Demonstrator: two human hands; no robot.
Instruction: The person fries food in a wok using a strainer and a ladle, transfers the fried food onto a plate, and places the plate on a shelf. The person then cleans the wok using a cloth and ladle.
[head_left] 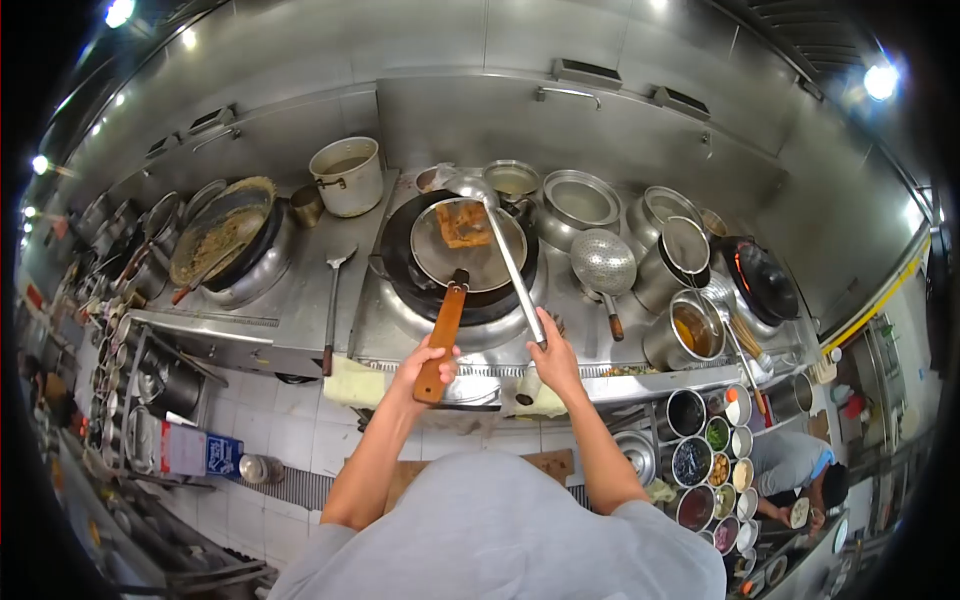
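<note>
My left hand [425, 370] is closed around the wooden handle of a round mesh strainer [440, 262]. The strainer lies level over a dark wok [397, 232] on the burner in front of me. Browned, fried-looking food [463, 225] rests on its far part; I cannot tell exactly what it is. In my right hand [555, 358] is the long metal handle of a ladle [513, 268]. The ladle reaches forward across the strainer's right side, its bowl beyond the food near the wok's far rim. Whether the ladle touches the strainer is unclear.
A second wok [222, 240] with food residue stands left, near a tall pot [347, 178]. A spatula [334, 300] lies between them and me. To the right are a perforated skimmer [603, 262], lidded pots and a pot of amber liquid [697, 330]. Another person [800, 470] works at lower right.
</note>
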